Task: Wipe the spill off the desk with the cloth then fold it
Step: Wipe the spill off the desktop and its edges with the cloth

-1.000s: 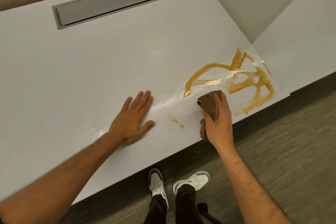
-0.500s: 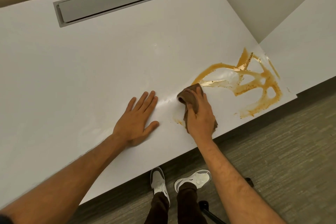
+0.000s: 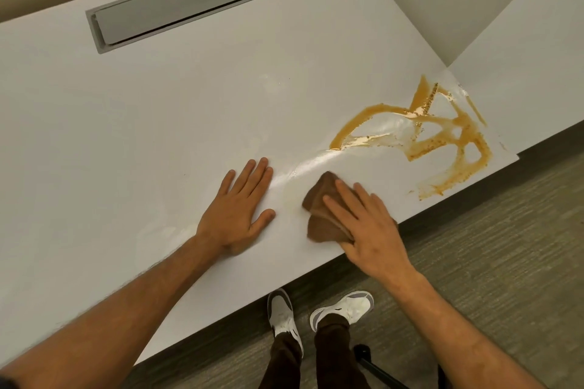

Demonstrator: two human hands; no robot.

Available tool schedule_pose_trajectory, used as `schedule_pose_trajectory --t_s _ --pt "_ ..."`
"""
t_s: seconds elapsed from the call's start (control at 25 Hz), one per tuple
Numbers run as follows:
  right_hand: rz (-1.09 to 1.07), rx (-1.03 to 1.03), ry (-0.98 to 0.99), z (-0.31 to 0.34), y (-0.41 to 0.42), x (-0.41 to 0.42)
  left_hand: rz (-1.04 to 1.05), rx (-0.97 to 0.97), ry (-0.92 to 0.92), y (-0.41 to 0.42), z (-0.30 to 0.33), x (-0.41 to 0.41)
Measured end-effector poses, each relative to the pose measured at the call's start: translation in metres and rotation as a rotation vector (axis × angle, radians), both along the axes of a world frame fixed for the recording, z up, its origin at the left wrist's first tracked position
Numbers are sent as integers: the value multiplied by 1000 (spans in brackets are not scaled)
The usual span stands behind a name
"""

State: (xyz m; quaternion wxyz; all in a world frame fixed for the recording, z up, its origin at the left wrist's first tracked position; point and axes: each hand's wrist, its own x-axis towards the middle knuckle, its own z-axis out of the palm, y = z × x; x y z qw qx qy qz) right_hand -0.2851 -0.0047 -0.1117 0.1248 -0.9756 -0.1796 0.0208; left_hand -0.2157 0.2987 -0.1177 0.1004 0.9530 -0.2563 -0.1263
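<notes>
An orange-brown spill point(image 3: 442, 139) streaks the white desk point(image 3: 158, 123) near its right front corner, with a wet sheen trailing left from it. A bunched brown cloth point(image 3: 319, 215) lies on the desk near the front edge, left of the spill. My right hand point(image 3: 366, 224) presses on the cloth with straight, spread fingers and covers its right part. My left hand point(image 3: 240, 208) rests flat on the desk, palm down, just left of the cloth and apart from it.
A grey cable hatch point(image 3: 189, 0) is set into the desk at the back. A second white desk top point(image 3: 537, 50) adjoins on the right. My shoes point(image 3: 284, 316) stand on grey floor below the front edge, beside a black chair leg point(image 3: 373, 363).
My right hand has dragged the cloth left and toward the front edge, out of the spill, wiping away its left part and a small stain. Its fingers have flattened. The left hand stayed put.
</notes>
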Motion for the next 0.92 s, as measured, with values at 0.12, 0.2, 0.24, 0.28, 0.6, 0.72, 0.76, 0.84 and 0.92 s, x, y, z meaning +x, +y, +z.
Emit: schedule_pose_trajectory --t_s 0.12,0.2,0.24,0.28,0.6,0.72,0.76,0.84,0.92 --pt "-363 64 9 4 -5 9 -2 -10 -24 0 -3 -1" --pt "-520 33 7 6 16 17 1 -19 -27 0 -4 -1" --pt "-550 -3 -2 6 28 20 3 -20 -25 0 -4 -1" --pt "-554 -29 -9 7 39 21 4 -18 -24 0 -4 -2" --pt "-389 31 67 14 99 65 53 -82 18 -1 -1 -2" --pt "-203 199 39 14 82 62 59 -157 10 2 2 -3" --pt "-212 335 65 18 73 57 59 -188 -1 4 3 -4" --pt "-414 694 156 30 58 49 78 -220 -34 10 7 -4" --pt "-603 943 177 43 51 45 122 -167 -51 22 11 -2"
